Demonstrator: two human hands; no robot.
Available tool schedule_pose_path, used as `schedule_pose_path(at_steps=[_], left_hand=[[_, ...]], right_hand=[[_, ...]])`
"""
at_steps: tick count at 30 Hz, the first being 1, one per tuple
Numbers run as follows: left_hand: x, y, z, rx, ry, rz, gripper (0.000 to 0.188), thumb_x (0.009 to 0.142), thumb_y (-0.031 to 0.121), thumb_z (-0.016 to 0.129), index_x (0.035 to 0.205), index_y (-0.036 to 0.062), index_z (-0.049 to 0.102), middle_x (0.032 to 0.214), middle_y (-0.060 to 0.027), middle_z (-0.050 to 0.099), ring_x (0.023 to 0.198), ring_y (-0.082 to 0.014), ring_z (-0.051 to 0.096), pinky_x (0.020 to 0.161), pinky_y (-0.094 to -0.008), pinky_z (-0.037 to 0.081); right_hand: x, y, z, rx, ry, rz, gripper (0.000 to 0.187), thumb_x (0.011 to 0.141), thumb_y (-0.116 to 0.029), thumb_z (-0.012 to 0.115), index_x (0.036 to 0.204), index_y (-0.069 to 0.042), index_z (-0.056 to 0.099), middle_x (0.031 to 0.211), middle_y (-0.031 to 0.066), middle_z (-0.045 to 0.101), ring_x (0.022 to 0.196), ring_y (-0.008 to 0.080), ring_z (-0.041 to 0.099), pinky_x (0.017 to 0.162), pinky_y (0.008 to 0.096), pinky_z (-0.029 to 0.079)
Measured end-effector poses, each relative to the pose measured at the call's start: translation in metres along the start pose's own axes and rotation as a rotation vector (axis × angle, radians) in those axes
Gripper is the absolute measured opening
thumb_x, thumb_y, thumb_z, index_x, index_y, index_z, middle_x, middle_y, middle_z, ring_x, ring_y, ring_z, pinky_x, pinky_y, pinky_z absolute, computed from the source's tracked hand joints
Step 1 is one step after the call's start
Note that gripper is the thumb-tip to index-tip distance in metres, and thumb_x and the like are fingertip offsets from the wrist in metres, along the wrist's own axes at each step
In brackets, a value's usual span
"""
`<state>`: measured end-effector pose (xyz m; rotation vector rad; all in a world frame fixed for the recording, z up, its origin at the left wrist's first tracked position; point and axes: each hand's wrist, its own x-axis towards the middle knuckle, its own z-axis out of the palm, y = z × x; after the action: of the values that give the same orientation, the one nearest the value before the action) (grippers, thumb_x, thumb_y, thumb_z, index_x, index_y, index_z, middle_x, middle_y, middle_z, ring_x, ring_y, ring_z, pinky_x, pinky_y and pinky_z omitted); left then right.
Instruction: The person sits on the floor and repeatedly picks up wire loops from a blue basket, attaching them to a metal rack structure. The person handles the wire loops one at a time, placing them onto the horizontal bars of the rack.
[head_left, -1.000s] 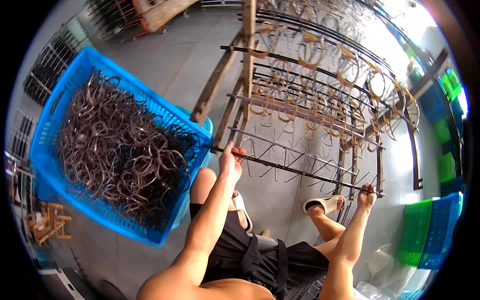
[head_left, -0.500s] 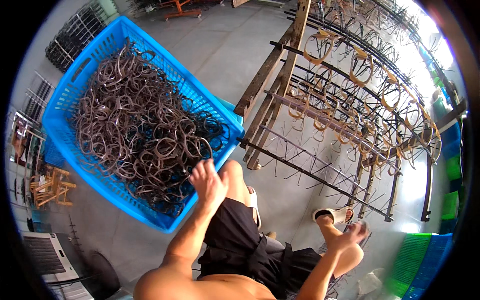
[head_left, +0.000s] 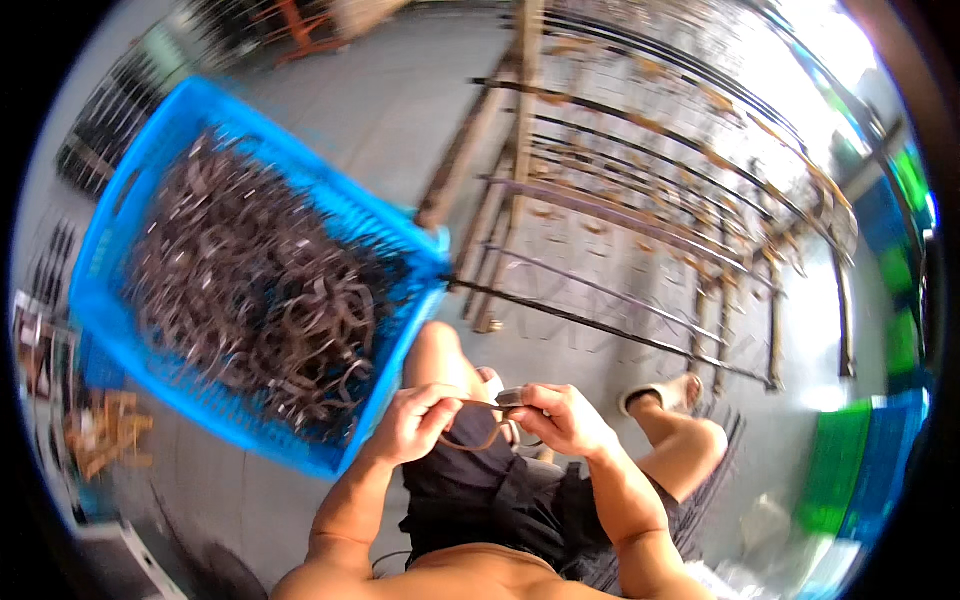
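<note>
Brown eyeglass frame (head_left: 473, 446) held between two hands over the lap

The left hand (head_left: 415, 422) has its fingers clamped on one side of the frame; the right hand (head_left: 563, 420) has its fingers closed on the other side. A small grey piece (head_left: 510, 397) shows at the right fingertips, though what it is cannot be told. The frame hangs in the air above the black shorts (head_left: 455, 500), just outside the right edge of the blue basket (head_left: 225, 440), toward that basket's near corner.

A second ago both hands were gripping the dark rod (head_left: 600, 328) at the front of the rack (head_left: 527, 130), one near each end. Half a second ago they had left it: the left hand was over the basket's right edge, the right hand beside the knee. Now they have come together in front of the body, with the frame stretched between them.

The basket carries a heap of dark brown frames (head_left: 250, 270), blurred here, piled from its far edge down to the near corner. Its right-hand corner sits near the rod's left end. Amber-coloured frames (head_left: 720, 100) hang on the rack's upper bars, as they did earlier.
</note>
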<state>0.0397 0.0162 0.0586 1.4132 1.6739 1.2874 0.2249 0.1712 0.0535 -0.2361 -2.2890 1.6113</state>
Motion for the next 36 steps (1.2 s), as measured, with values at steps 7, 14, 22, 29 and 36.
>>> schedule_pose_path(at_steps=[7, 14, 22, 29, 36], left_hand=[[0.007, -0.092, -0.040, 1.311, 0.395, -0.603, 0.039, 0.083, 0.033, 0.059, 0.106, 0.0012, 0.054, 0.105, -0.0201, 0.055, 0.098, -0.0373, 0.054, 0.081, -0.0465, 0.046], [0.022, -0.112, -0.030, 1.406, 0.297, -0.863, 0.027, 0.087, 0.025, 0.056, 0.102, 0.0021, 0.056, 0.104, -0.0155, 0.046, 0.084, -0.0339, 0.061, 0.067, -0.0468, 0.051], [0.010, -0.105, -0.043, 1.355, 0.384, -0.819, 0.025, 0.089, 0.021, 0.047, 0.102, 0.0015, 0.058, 0.109, -0.0132, 0.051, 0.089, -0.0333, 0.059, 0.073, -0.0457, 0.048], [0.007, -0.107, -0.053, 1.209, 0.351, -0.666, 0.033, 0.094, 0.031, 0.042, 0.105, 0.0045, 0.058, 0.099, -0.0165, 0.062, 0.089, -0.0374, 0.058, 0.072, -0.0465, 0.045], [0.006, -0.122, -0.051, 0.970, 0.444, -0.597, 0.031, 0.091, 0.030, 0.048, 0.097, 0.0020, 0.060, 0.085, -0.0199, 0.064, 0.080, -0.0381, 0.060, 0.068, -0.0456, 0.045]], right_hand=[[-0.144, 0.029, -0.120, 0.029, 1.514, -0.065, 0.017, 0.092, -0.013, 0.050, 0.086, 0.001, 0.057, 0.052, -0.0002, 0.047, 0.043, 0.0073, 0.043, 0.042, 0.0199, 0.034], [-0.219, 0.094, -0.218, 0.363, 2.055, -0.026, 0.015, 0.092, -0.020, 0.055, 0.095, -0.005, 0.058, 0.053, -0.0047, 0.041, 0.037, 0.0039, 0.034, 0.033, 0.0206, 0.026], [-0.220, 0.114, -0.232, 0.561, 1.888, 0.049, 0.011, 0.091, -0.017, 0.055, 0.089, -0.007, 0.058, 0.050, -0.0063, 0.036, 0.036, 0.0040, 0.031, 0.032, 0.0199, 0.024], [-0.222, 0.106, -0.230, 0.619, 1.856, 0.034, 0.013, 0.090, -0.016, 0.056, 0.088, -0.003, 0.059, 0.049, -0.0064, 0.036, 0.037, 0.0036, 0.032, 0.033, 0.0206, 0.024], [-0.249, 0.101, -0.237, 0.692, 1.708, 0.029, 0.014, 0.087, -0.018, 0.060, 0.085, -0.005, 0.060, 0.045, -0.0064, 0.032, 0.036, 0.0051, 0.031, 0.033, 0.0212, 0.023]])
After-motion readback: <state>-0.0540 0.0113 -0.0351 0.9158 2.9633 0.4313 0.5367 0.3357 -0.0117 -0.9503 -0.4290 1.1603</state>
